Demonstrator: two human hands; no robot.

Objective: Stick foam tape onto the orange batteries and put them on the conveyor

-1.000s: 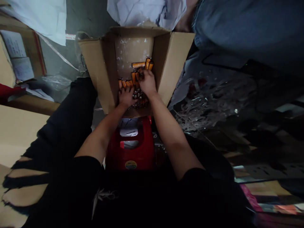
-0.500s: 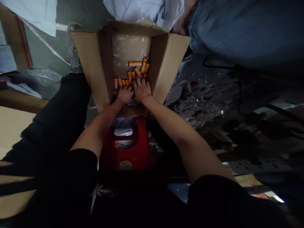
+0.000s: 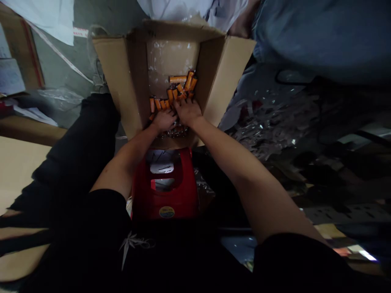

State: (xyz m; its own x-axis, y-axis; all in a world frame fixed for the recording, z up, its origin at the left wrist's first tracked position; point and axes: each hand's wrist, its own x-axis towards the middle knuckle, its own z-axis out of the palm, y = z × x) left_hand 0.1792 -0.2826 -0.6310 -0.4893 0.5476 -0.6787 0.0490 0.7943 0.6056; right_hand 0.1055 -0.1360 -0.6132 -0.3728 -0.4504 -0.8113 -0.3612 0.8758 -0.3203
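Note:
An open cardboard box (image 3: 172, 49) stands in front of me, with several small orange cylinders (image 3: 178, 79) that look like wrapped battery cells inside. My left hand (image 3: 165, 120) reaches into the near part of the box, its fingers apart over the cylinders at the left. Beside it my right hand (image 3: 188, 112) lies palm down, fingers spread, against the cylinders at the right. I see nothing lifted in either hand; what lies beneath the palms is hidden. Shiny clear wrap (image 3: 177, 132) shows below the hands.
A red plastic stool (image 3: 165, 199) is between the box and me. Crumpled clear plastic (image 3: 269, 126) lies to the right, near a dark cable (image 3: 287, 81) and a power strip (image 3: 351, 213). Another person's blue-clad leg (image 3: 320, 40) is at the upper right. More cardboard (image 3: 21, 162) lies left.
The whole view has shifted slightly, so the box appears a little further right and larger. Both hands stay among the cylinders, with only slight finger movement.

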